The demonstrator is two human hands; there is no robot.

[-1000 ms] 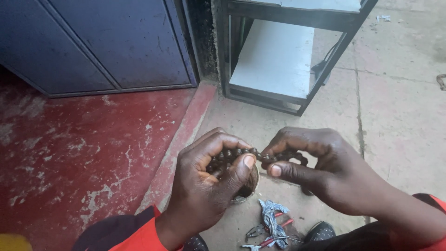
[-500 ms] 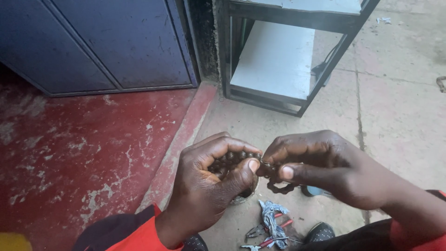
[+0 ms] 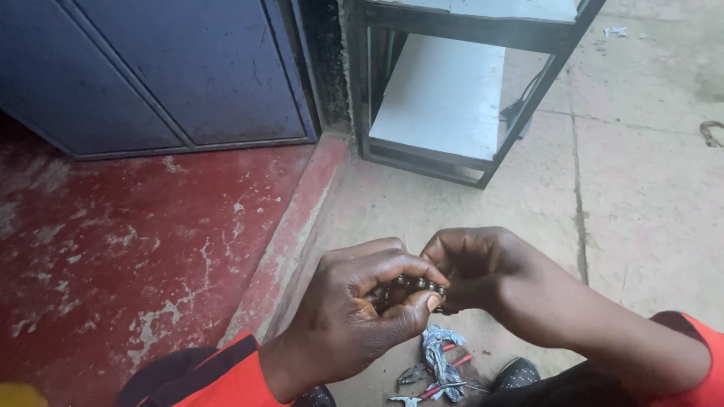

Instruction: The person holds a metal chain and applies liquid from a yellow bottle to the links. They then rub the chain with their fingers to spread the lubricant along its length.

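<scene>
My left hand (image 3: 354,316) pinches the chain (image 3: 413,286) w/ thumb & forefinger, right hand (image 3: 471,267) curled tight on its other end. Chain's mid-air btwn both fists, above pliers (image 3: 422,377) on the floor (image 3: 648,196).

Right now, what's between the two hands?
In the head view, a short length of dark metal chain spans the gap, pinched by the left hand and the right hand. Below them on the floor lie pliers.
</scene>
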